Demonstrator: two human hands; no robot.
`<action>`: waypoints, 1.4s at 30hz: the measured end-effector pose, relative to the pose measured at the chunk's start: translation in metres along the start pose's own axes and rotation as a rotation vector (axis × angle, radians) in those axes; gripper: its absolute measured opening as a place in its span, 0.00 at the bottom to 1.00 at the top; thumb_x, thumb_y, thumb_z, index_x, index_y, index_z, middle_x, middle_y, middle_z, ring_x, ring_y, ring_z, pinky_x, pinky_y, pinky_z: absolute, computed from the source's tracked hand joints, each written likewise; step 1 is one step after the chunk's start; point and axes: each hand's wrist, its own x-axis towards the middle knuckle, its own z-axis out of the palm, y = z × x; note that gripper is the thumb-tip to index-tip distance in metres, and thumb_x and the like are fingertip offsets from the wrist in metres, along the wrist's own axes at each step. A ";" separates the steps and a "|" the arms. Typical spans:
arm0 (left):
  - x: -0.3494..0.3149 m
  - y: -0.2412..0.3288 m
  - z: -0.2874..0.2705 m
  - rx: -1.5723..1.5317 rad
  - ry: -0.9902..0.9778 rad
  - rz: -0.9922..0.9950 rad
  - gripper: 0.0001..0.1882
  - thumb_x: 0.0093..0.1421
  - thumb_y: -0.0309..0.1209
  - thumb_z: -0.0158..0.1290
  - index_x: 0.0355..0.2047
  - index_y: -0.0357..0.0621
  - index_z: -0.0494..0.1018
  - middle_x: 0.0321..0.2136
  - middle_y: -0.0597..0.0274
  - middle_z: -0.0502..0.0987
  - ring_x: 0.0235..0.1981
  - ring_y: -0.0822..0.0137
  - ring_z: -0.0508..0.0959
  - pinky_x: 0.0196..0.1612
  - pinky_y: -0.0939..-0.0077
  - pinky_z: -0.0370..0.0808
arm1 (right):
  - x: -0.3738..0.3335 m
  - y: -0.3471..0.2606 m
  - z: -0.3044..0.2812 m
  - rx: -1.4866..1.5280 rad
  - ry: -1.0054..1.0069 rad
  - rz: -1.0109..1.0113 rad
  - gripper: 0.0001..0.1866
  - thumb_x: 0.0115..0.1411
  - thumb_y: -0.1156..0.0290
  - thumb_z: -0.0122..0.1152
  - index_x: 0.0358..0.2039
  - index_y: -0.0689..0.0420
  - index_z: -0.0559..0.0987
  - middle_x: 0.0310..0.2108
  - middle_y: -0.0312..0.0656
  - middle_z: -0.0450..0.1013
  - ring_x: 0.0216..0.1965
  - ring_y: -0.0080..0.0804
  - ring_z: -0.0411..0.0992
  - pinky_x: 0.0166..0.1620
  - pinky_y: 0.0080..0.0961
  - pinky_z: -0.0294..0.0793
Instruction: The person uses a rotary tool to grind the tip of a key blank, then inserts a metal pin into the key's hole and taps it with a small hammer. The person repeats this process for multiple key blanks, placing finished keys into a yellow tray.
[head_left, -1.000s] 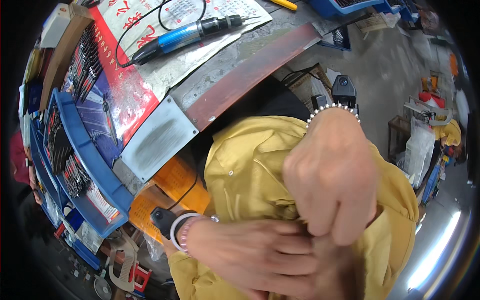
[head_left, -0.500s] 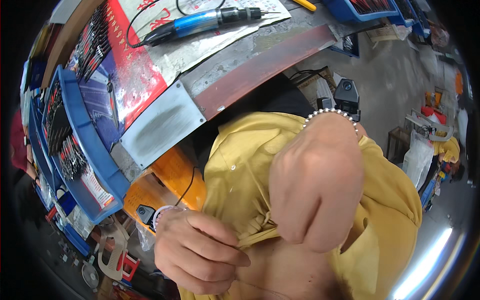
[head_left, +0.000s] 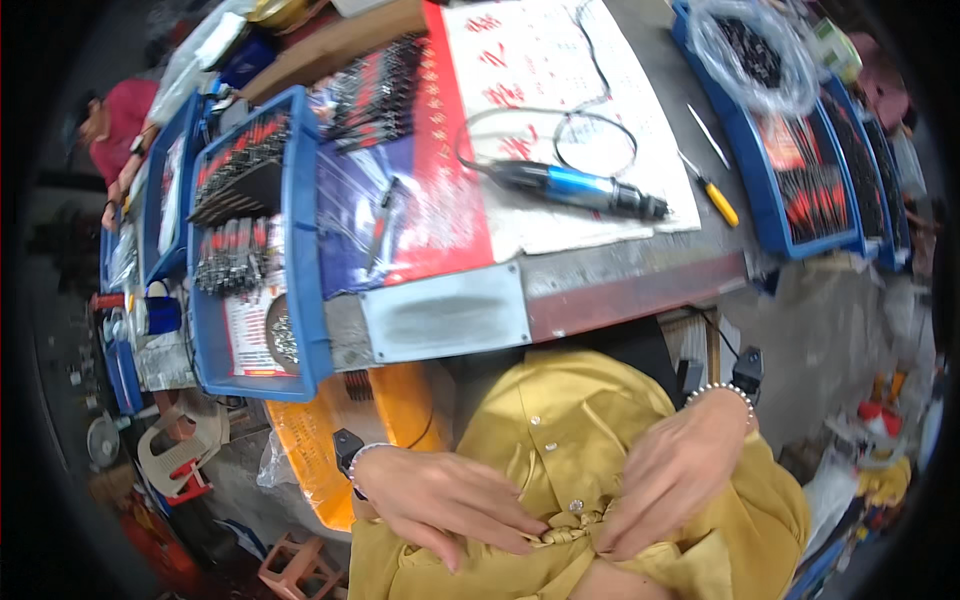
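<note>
A yellow shirt (head_left: pixel 590 400) with small buttons and a knotted trim at its neckline spreads across the lower middle. My left hand (head_left: pixel 450 500) lies on the cloth, fingers stretched toward the trim and thumb apart. From the other side, my right hand (head_left: pixel 675 475) reaches down to the neckline, its fingers pressed together on the shirt's edge; the fingertips are slightly blurred. A beaded bracelet circles the right wrist. Ahead on the workbench (head_left: pixel 630 270), a blue and black electric screwdriver (head_left: pixel 570 187) rests on a white printed sheet, touched by neither hand.
At left, a blue tray (head_left: pixel 312 330) holds several black-and-red tools; more lie in a stack (head_left: pixel 378 95) behind. A grey metal plate (head_left: pixel 445 312) covers the bench edge. A yellow-handled screwdriver (head_left: pixel 718 203) lies near blue bins (head_left: pixel 775 235). Below stands an orange crate (head_left: pixel 330 475). Another person (head_left: pixel 125 125) is far left.
The view has swung, showing more of the bench. My right hand, formerly raised close before the camera, is now lower at the neckline. My left hand remains by the neckline, its fingers straighter.
</note>
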 end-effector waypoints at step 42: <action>-0.027 -0.049 0.018 -0.336 1.541 -0.429 0.14 0.70 0.33 0.45 0.51 0.37 0.69 0.27 0.64 0.74 0.22 0.77 0.71 0.26 0.86 0.67 | -0.009 0.060 0.001 0.055 1.013 0.581 0.18 0.65 0.73 0.54 0.55 0.60 0.68 0.32 0.41 0.73 0.26 0.23 0.70 0.31 0.20 0.69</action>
